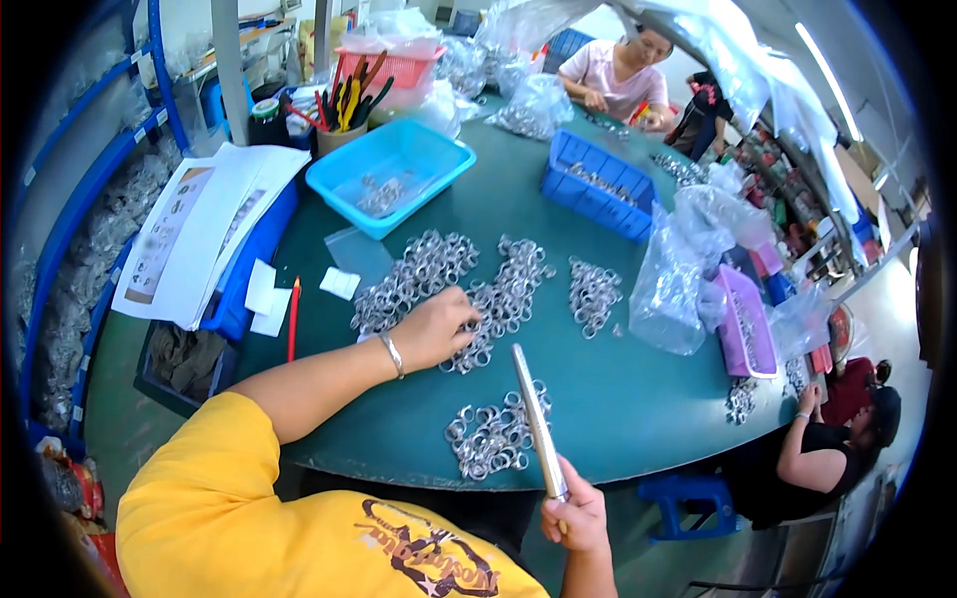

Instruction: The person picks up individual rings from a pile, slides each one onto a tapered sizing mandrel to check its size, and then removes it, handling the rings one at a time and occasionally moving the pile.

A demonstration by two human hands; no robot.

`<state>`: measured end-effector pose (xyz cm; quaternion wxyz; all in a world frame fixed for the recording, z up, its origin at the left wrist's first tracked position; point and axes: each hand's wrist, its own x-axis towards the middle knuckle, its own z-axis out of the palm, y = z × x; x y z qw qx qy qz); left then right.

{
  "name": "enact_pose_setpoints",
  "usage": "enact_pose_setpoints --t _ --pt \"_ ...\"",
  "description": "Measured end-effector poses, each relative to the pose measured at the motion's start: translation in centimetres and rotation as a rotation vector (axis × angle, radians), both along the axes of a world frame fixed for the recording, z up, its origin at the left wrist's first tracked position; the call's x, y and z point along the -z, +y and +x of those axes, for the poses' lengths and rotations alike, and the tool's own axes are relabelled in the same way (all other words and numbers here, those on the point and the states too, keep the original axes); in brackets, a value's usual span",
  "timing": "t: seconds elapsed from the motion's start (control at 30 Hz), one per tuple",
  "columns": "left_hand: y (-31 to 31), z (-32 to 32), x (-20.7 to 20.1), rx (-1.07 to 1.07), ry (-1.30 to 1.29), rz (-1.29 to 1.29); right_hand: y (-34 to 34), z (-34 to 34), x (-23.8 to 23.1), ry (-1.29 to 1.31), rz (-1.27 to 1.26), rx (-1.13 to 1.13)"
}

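My left hand, a bangle at its wrist, lies at a big heap of silver rings on the green table. Its fingers are curled down among the rings at the heap's right part; whatever they pinch is hidden. Closed round the thick end of a tapered metal ring mandrel is my right hand, near the table's front edge. The mandrel tilts up and leftward, with no ring visible on it. Beside it lies a smaller pile of rings. Another small pile sits farther right.
A light-blue basin and a dark-blue bin hold small metal pieces. A red pencil and papers lie left. Clear plastic bags and a purple basket are right. Two people sit at the table, far and right.
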<state>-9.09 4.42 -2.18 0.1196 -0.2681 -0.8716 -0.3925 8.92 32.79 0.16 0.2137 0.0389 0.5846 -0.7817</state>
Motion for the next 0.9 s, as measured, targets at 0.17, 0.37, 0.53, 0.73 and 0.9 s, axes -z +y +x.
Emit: enact_pose_setpoints --t 0.17,0.37,0.53,0.73,0.9 --pt "0.0 0.3 -0.4 -0.064 0.070 0.005 0.4 -0.1 -0.6 0.020 0.007 0.008" --pt "-0.5 0.5 0.2 -0.074 0.113 -0.023 0.4 0.4 -0.8 0.027 -0.017 0.016" --pt "0.5 2.5 -2.4 0.022 0.138 0.018 0.6 0.7 -0.8 0.034 -0.070 0.021" --pt "0.7 6.5 -0.2 0.452 -0.134 -0.149 0.4 0.6 -1.1 0.059 0.053 0.011" --pt "0.0 7.7 -0.1 0.418 -0.189 -0.137 0.0 0.6 -1.2 0.053 0.098 -0.006"
